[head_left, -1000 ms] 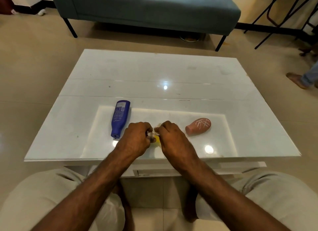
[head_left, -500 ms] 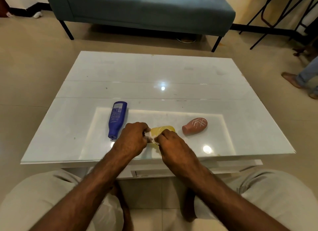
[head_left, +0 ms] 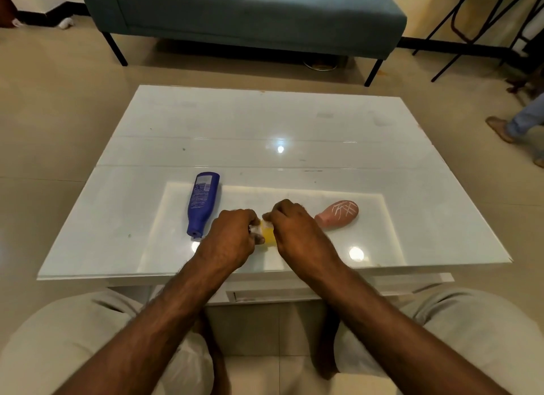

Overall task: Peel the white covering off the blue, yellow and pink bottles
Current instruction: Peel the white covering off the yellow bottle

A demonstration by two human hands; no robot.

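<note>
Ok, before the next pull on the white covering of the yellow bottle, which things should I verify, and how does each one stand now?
1. Left hand grips the yellow bottle: ok.
2. Right hand pinches the white covering: ok.
3. How much covering is left on this bottle: cannot tell, the hands hide most of it.
4. Blue bottle lies flat on the table, left of the hands and seemingly out of the way: ok.
5. Pink bottle free of white: not ok, white streaks show on it.
</note>
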